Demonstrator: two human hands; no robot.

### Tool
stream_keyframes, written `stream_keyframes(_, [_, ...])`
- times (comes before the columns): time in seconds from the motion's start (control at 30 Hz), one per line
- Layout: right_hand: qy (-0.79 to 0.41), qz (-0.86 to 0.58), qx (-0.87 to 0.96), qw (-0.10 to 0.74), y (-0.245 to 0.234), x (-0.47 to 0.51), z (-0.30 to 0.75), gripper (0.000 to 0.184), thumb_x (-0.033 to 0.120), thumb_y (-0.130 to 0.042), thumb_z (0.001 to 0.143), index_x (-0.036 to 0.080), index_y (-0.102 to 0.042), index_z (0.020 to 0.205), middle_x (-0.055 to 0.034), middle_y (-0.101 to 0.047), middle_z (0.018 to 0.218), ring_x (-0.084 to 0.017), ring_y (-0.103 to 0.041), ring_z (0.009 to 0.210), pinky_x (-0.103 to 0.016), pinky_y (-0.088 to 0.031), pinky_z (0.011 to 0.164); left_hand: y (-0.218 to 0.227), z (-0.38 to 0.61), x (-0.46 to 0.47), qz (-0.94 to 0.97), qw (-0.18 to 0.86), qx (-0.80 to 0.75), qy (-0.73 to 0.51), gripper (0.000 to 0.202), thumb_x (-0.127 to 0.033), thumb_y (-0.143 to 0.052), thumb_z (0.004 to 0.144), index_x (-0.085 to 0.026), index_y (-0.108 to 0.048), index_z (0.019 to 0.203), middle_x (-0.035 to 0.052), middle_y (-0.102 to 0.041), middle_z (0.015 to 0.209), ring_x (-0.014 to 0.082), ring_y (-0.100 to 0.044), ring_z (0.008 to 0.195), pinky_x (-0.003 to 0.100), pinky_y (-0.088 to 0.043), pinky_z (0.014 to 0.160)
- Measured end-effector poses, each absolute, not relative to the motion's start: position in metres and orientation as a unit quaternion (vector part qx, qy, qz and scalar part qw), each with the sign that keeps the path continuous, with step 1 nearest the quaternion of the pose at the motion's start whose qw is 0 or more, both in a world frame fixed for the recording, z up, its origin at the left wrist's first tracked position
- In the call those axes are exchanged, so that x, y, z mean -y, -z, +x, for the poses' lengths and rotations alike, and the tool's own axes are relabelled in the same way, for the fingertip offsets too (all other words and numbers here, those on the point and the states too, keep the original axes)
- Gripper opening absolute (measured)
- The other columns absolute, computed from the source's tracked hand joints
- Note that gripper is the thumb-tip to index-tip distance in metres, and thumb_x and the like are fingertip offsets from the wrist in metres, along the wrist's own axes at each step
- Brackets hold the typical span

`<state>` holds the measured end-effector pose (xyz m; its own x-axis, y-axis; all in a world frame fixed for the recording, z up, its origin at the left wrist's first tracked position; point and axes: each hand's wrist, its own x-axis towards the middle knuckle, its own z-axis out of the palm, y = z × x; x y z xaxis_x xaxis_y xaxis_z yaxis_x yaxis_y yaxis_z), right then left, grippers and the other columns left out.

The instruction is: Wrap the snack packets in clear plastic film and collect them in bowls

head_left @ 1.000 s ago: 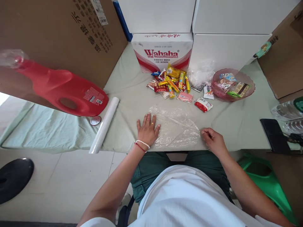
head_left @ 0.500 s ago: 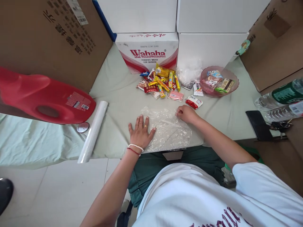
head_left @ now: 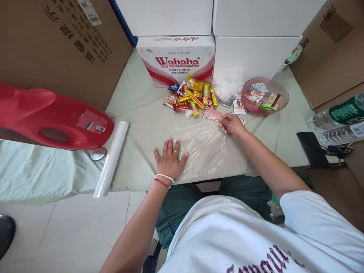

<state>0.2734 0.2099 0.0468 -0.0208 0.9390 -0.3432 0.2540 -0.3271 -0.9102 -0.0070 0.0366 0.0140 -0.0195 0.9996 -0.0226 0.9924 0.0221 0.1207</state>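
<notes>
I look down on a table [head_left: 145, 121] under a pale green, wrinkled cloth, with light tiled floor [head_left: 85, 231] showing past its near edge. The Wahaha carton [head_left: 176, 72] stands at the back. White boxes [head_left: 167, 17] rise above it and to its right; to its left leans a brown cardboard panel [head_left: 110, 81].

On the Wahaha carton I can read "Wahaha" and, below, "PURIFIED WATER FOR DRINKING". The brown panel carries large Chinese characters. The label on the red jug [head_left: 31, 113], left of the carton, is too small for me.

A snack pile [head_left: 196, 96] lies right against the carton's front, mostly yellow and red wrappers. Right of the carton I see crumpled clear plastic [head_left: 229, 86], then a pink glass bowl [head_left: 245, 101] with packets inside; farther right, a black phone [head_left: 312, 149] and plastic bottles [head_left: 342, 112]. A white roll [head_left: 111, 159] lies to the carton's front left.

The clear plastic sheet [head_left: 200, 153] is spread in front of the carton, nearer me than the snacks. My left hand [head_left: 170, 161] is flat, fingers apart, at the sheet's left side. My right hand [head_left: 232, 124] has its fingertips pinched together on the sheet's far right part, partly hiding a white packet [head_left: 242, 120].
</notes>
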Motion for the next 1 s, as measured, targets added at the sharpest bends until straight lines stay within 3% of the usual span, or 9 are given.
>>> stream_keyframes(0.13, [-0.296,-0.65,0.586,0.383,-0.057,-0.203,0.284,0.005,0.022,-0.057,0.092,0.018,-0.06,0.09,-0.0039,-0.064,0.083,-0.016,-0.058,0.071,-0.032,-0.049,0.074,-0.014,-0.006,-0.037,0.69,0.054,-0.72,-0.047,0.073,-0.058,-0.032,0.103,-0.018,-0.029,0.164,0.0183,-0.024,0.172,0.0332,-0.025,0.16,0.074,-0.007,0.124])
stream_keyframes(0.23, [-0.132,-0.585,0.693,0.401,-0.069,-0.163,0.283,0.017,0.025,-0.049,0.098,0.018,-0.064,0.101,-0.0102,-0.067,0.104,-0.023,-0.062,0.097,-0.04,-0.05,0.093,-0.014,-0.006,-0.037,0.687,0.06,-0.721,-0.058,0.074,-0.057,-0.033,0.103,-0.017,-0.029,0.164,0.0188,-0.025,0.171,0.0338,-0.025,0.159,0.074,-0.006,0.124])
stream_keyframes(0.4, [-0.176,-0.321,0.902,0.229,-0.046,-0.067,0.275,0.031,0.029,-0.049,0.105,0.021,-0.067,0.129,-0.0145,-0.063,0.14,-0.027,-0.055,0.132,-0.048,-0.048,0.112,-0.022,-0.014,-0.043,0.659,0.118,-0.736,-0.101,0.061,-0.047,-0.022,0.107,-0.023,-0.044,0.157,0.0139,-0.037,0.168,0.0296,-0.032,0.156,0.069,-0.012,0.125])
stream_keyframes(0.5, [-0.18,-0.315,0.917,0.165,-0.023,-0.036,0.286,0.041,0.03,-0.051,0.106,0.021,-0.06,0.145,-0.0144,-0.054,0.155,-0.028,-0.046,0.146,-0.052,-0.045,0.118,-0.034,-0.017,-0.055,0.625,0.144,-0.755,-0.134,0.059,-0.043,-0.015,0.108,-0.03,-0.057,0.147,0.011,-0.053,0.157,0.0282,-0.044,0.148,0.064,-0.023,0.124])
stream_keyframes(0.6, [-0.174,-0.337,0.914,0.143,-0.014,-0.027,0.298,0.044,0.029,-0.051,0.107,0.022,-0.056,0.15,-0.013,-0.05,0.159,-0.028,-0.045,0.149,-0.053,-0.045,0.12,-0.043,-0.016,-0.074,0.62,0.116,-0.766,-0.126,0.056,-0.05,-0.023,0.107,-0.032,-0.059,0.146,0.0146,-0.064,0.138,0.0327,-0.054,0.131,0.062,-0.035,0.113])
stream_keyframes(0.7, [-0.17,-0.333,0.918,0.129,-0.017,-0.026,0.306,0.045,0.027,-0.05,0.107,0.021,-0.056,0.15,-0.0126,-0.049,0.16,-0.028,-0.044,0.15,-0.052,-0.045,0.121,-0.042,-0.014,-0.092,0.63,0.052,-0.77,-0.09,0.058,-0.055,-0.036,0.102,-0.027,-0.056,0.149,0.0206,-0.064,0.125,0.0392,-0.054,0.122,0.062,-0.039,0.102])
stream_keyframes(0.83, [-0.179,-0.34,0.915,0.123,-0.023,-0.019,0.323,0.049,0.027,-0.052,0.106,0.025,-0.052,0.155,-0.0107,-0.05,0.16,-0.027,-0.046,0.149,-0.053,-0.046,0.121,-0.028,-0.018,-0.099,0.621,0.013,-0.779,-0.082,0.065,-0.054,-0.039,0.101,-0.016,-0.052,0.152,0.0251,-0.06,0.125,0.0436,-0.049,0.122,0.062,-0.037,0.1])
stream_keyframes(1.0, [-0.202,-0.34,0.91,0.123,-0.03,-0.015,0.34,0.049,0.028,-0.054,0.105,0.029,-0.052,0.154,-0.0094,-0.052,0.158,-0.028,-0.049,0.147,-0.054,-0.048,0.118,-0.018,-0.024,-0.086,0.618,0.028,-0.772,-0.147,0.068,-0.05,-0.054,0.095,-0.014,-0.048,0.152,0.022,-0.058,0.129,0.0399,-0.05,0.125,0.055,-0.039,0.106])
